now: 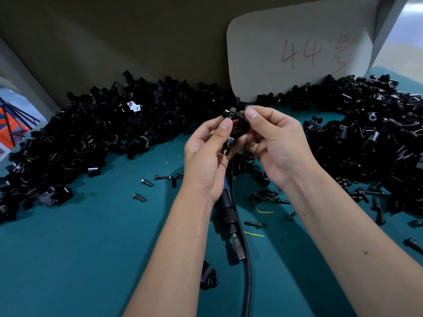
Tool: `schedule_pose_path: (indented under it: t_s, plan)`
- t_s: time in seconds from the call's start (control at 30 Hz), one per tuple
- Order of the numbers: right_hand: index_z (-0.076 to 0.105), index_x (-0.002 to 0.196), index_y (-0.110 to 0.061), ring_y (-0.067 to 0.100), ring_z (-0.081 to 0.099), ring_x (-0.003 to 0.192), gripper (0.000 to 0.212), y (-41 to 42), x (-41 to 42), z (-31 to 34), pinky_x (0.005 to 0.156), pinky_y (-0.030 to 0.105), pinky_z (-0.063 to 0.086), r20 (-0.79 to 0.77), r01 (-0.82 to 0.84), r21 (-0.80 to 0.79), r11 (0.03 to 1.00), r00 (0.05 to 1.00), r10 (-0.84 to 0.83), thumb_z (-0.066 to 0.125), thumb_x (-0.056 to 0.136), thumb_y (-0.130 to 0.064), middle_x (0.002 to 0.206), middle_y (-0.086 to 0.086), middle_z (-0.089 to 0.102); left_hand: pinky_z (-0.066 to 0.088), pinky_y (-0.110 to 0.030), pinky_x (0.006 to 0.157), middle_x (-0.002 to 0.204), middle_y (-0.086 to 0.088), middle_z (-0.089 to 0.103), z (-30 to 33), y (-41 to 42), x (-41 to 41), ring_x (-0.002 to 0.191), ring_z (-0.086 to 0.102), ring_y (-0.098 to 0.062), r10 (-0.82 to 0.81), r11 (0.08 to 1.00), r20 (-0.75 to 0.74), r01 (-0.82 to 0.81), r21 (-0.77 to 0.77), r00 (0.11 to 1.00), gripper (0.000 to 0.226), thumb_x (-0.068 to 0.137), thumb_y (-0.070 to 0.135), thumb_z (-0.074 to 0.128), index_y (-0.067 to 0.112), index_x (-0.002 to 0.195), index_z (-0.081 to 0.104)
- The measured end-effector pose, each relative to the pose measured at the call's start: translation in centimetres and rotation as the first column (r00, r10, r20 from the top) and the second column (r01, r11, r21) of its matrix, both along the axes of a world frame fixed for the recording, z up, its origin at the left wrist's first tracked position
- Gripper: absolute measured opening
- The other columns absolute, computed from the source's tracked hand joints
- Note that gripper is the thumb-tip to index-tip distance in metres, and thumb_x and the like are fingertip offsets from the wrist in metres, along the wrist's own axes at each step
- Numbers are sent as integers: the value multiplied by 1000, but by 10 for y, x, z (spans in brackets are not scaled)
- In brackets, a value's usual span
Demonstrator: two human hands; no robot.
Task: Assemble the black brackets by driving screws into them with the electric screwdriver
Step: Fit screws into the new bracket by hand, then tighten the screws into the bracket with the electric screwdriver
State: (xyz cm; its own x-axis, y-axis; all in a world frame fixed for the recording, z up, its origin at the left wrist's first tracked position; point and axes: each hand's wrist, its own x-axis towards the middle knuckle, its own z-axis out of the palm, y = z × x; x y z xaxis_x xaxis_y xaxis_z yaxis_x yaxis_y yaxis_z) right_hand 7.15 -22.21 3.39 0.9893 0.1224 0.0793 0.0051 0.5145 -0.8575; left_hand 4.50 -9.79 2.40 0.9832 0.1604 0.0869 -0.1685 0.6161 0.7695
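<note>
Above teal table [91, 259], left hand [206, 161] and right hand [274, 145] both pinch black bracket [239, 123].

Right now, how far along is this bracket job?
Done: cannot tell; the heaps of black metal brackets look alike. In hand: left hand and right hand pinch one black bracket. Left: the electric screwdriver lies unused on the teal table among loose dark screws.

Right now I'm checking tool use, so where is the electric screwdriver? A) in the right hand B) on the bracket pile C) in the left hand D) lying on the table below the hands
D: the electric screwdriver lies on the green table, while both hands pinch a black bracket.
</note>
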Motion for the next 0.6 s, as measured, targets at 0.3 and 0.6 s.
schedule_pose_path:
  t_s: [0.3,0.6]
  plan:
    - [77,96,-14,16,62,81,14,0,0,0,73,28,55,49,-40,-27,999,998,41,65,101,-15,104,11,69,60,-25,75,90,-2,77,-2,4,0,80,75,-23,0,999,2,0,-54,1000,10,96,11,64,10,91,73]
    - [65,78,-12,11,56,59,19,12,-6,3,55,23,50,87,176,-195,965,983,-162,78,91,-10,70,2,64,56,-28,69,85,-4,67,4,-3,-2,72,65,-16,-54,998,-14,54,32,998,17,102,24,59,10,95,53]
